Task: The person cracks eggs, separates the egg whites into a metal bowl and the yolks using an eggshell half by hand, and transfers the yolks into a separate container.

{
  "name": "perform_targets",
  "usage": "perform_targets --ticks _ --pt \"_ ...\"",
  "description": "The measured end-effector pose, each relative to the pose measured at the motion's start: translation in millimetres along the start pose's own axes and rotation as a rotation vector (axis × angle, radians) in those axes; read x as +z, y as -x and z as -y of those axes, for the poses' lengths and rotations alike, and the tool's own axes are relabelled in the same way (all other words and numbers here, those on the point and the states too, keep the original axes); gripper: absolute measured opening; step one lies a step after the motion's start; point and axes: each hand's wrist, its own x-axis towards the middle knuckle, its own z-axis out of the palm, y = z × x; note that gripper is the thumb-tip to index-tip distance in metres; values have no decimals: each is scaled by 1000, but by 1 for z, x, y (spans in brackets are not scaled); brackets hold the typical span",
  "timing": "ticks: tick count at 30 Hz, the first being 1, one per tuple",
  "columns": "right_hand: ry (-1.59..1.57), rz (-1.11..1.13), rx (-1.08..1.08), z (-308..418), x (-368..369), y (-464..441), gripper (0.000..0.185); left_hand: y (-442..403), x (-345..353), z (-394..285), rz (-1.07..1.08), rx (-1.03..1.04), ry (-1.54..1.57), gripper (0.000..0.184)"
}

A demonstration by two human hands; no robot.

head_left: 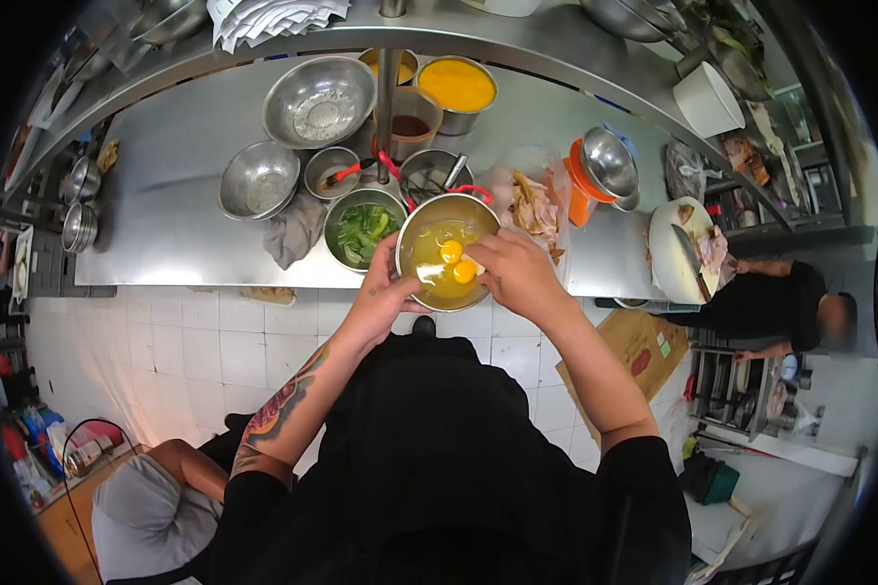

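A metal bowl (447,309) of raw egg is held in front of me at the counter's edge. Two whole egg yolks (452,251) float in the clear whites. My left hand (384,295) grips the bowl's left side, thumb over the rim. My right hand (519,276) is at the right side, its fingers closed together inside the rim beside the yolks. Whatever those fingertips hold, if anything, is hidden. Close by on the left stands a pot of green leaves (364,232). A plastic bag of pale meat pieces (534,210) lies to the right.
Behind the bowl are a whisk (453,174), a red-handled brush (346,174) and a pot of yellow liquid (456,84). Metal bowls (319,102) and a grey cloth (293,231) lie left. An orange scale (583,185) stands right. A co-worker (780,307) is beyond; another person (156,507) is behind-left.
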Motion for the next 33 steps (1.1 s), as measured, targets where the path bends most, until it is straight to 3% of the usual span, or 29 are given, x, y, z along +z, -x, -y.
perform_targets --ticks 10,13,15,16,21,27,33 --pt "-101 129 -37 -43 16 5 45 -6 25 2 -52 -6 -9 78" --pt "-263 189 29 -48 19 3 45 -6 19 -2 -50 -18 -26 78" --pt "-671 430 252 -42 10 -4 47 -4 11 -7 -58 -28 -36 78" --pt "-673 428 252 -39 12 -6 47 -2 7 -10 -68 -37 -43 77" --pt "-1097 204 312 -16 19 -15 51 6 -19 -20 -94 -47 -9 77" --pt "-1224 -11 290 13 23 -43 49 8 -49 -39 -82 -50 -10 75" --pt "-1079 -195 334 33 21 -63 50 2 -63 -51 -40 -29 14 74"
